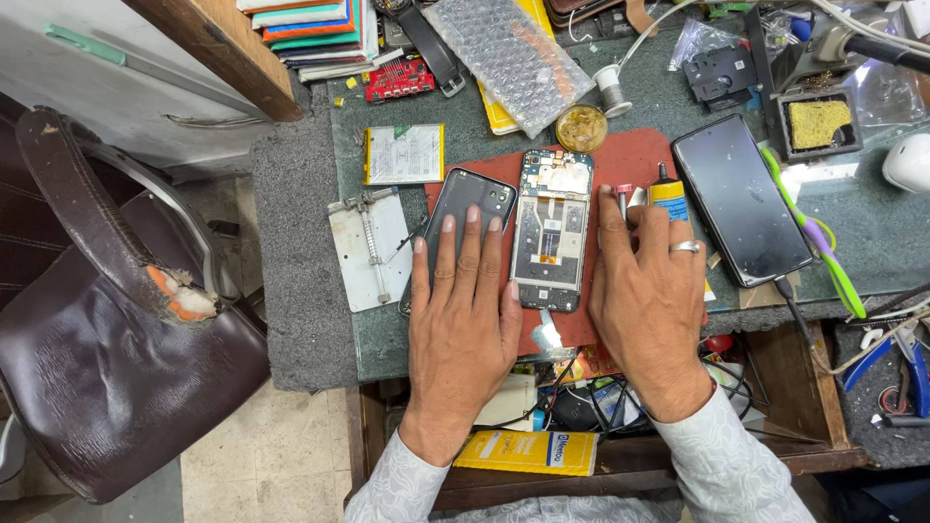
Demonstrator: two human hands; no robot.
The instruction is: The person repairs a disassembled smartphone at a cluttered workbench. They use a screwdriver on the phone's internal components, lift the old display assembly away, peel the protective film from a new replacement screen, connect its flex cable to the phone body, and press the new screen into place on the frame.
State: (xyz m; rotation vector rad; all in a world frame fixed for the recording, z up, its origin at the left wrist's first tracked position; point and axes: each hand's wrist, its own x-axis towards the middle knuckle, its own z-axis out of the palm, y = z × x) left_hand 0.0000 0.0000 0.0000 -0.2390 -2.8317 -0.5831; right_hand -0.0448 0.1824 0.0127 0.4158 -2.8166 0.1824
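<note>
Fingers [465, 242] of left hand [463, 310] lie spread flat, gripping nothing, on dark phone back cover [463, 199]; right hand [647, 291] seemingly flat too.

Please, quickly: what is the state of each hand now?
Left hand: open, flat on the dark grey phone back cover.
Right hand: open, flat, holding nothing.

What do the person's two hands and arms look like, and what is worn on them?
Both hands are bare, without gloves. The right hand wears a plain silver-coloured ring on one finger; the left hand shows no ring. Both forearms are covered by long sleeves of pale grey-white cloth with a faint woven pattern, ending at the wrists.
</note>
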